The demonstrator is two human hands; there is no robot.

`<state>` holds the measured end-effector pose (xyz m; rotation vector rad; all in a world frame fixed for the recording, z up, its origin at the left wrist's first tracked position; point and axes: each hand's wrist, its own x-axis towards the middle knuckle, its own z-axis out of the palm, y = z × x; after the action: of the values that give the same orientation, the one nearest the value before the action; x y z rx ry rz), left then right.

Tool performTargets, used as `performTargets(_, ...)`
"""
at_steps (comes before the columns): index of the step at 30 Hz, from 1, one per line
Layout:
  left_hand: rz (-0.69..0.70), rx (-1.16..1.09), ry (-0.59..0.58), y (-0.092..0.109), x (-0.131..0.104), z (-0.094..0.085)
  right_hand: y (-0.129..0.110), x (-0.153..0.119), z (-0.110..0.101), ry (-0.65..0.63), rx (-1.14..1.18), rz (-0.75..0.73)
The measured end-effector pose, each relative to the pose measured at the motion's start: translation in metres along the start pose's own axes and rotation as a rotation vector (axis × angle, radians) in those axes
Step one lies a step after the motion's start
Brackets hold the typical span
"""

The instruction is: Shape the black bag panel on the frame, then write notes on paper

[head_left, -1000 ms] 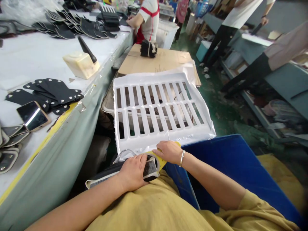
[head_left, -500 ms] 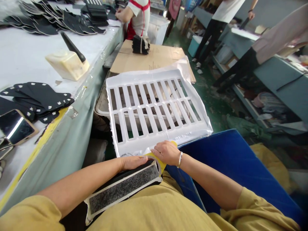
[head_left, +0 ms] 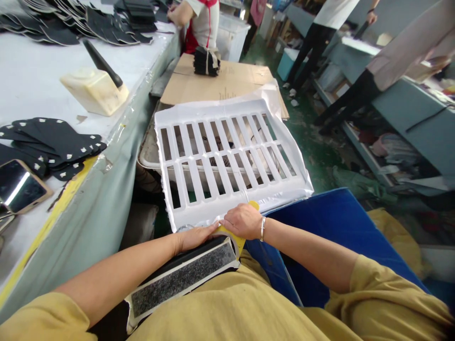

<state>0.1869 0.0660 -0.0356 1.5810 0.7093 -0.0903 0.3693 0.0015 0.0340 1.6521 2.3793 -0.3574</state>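
Note:
A white slotted sheet point(head_left: 213, 215), with two rows of long openings, lies in front of me over a pale basin. At its near edge my right hand point(head_left: 243, 221) is closed round a yellow tool or roll, whose yellow part point(head_left: 253, 205) shows beyond the fingers. Just left of it my left hand point(head_left: 199, 237) rests on the near edge of the sheet, fingertips close to my right hand; its fingers are together and mostly seen from the side. Below my hands, against my body, sits a dark speckled strip point(head_left: 181, 278) with a pale border.
On the left table point(head_left: 39, 71) are a cream block point(head_left: 92, 91) with a black handle, black cut pieces point(head_left: 57, 137) and a phone point(head_left: 23, 185). A blue board point(head_left: 330, 227) stands at the right. Behind the sheet, cardboard point(head_left: 241, 78) bears a black bundle point(head_left: 206, 61). Several people stand beyond.
My right hand has shifted slightly up and left, and my left fingertips now reach closer to it. The view has moved slightly.

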Motion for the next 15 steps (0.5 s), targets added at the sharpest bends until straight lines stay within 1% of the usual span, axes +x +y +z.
performTargets(2, -0.039, 0.012, -0.059, 0.000, 0.001, 0.000, -0.002, -0.001, -0.003, -0.026, 0.008, 0.024)
performTargets(6, -0.034, 0.011, -0.065, 0.004, 0.000, 0.002, -0.004, -0.003, -0.004, -0.038, 0.011, 0.050)
performTargets(10, -0.059, 0.064, -0.078, 0.007, 0.000, 0.002, -0.004, -0.004, 0.001, -0.001, 0.034, 0.063)
performTargets(15, -0.010, -0.049, -0.116, 0.003, 0.005, 0.006, -0.007, -0.010, 0.011, 0.059, 0.047, 0.123)
